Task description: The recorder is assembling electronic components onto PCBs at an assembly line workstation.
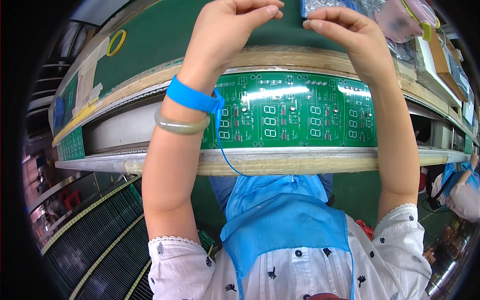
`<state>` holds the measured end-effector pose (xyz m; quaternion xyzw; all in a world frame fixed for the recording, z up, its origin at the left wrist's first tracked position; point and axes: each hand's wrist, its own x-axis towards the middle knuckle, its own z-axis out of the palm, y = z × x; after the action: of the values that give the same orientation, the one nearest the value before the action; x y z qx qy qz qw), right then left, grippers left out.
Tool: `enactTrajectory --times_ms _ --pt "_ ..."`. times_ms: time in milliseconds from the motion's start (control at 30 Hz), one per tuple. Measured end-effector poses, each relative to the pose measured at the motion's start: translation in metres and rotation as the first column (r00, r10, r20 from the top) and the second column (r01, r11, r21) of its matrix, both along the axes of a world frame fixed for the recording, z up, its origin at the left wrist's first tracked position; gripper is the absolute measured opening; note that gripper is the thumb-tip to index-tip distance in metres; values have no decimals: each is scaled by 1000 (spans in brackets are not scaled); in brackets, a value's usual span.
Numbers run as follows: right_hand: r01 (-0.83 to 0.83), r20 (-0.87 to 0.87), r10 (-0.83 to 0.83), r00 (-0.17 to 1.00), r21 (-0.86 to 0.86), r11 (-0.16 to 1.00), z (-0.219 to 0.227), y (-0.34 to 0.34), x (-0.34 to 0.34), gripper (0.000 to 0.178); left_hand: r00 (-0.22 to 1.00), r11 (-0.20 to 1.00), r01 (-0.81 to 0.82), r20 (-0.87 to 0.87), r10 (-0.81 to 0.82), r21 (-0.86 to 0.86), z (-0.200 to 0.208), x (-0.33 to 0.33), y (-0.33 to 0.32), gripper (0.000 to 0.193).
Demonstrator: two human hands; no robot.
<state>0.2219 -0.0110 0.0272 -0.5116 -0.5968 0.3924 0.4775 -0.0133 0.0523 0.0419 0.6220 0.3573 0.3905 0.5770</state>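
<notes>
Circuit board (295, 112): I see it between the wooden rails (300, 166).
Left hand (225, 25): beyond the board — thumb and fingertip close together; I can't tell whether they pinch anything.
Right hand (359, 39): near the blue tray (303, 8) — fingertips nearly meeting; anything pinched is too small to tell.

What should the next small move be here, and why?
Probably bring the right hand over the green circuit board: it seems to pinch a tiny part at its fingertips, out beyond the board near the blue tray, while the board lies closer to the person.
</notes>
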Motion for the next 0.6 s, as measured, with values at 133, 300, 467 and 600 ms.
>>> enactTrajectory --times_ms 133,300,467,600 --pt "-43 -95 36 995 -68 997 -7 -13 -15 20 1000 983 -11 25 15 -183 -14 -20 -11 21" --pt "-32 -10 31 999 -81 996 -10 -21 -30 18 994 997 66 86 -64 -26 -34 -36 -18 25" --pt "-41 -65 32 997 -147 988 -13 -28 -37 15 993 989 70 106 -57 -128 -42 -40 -20 21" --pt "-83 68 97 993 -178 980 -9 -36 -48 17 986 975 72 163 -38 -212 -43 -40 -25 18"
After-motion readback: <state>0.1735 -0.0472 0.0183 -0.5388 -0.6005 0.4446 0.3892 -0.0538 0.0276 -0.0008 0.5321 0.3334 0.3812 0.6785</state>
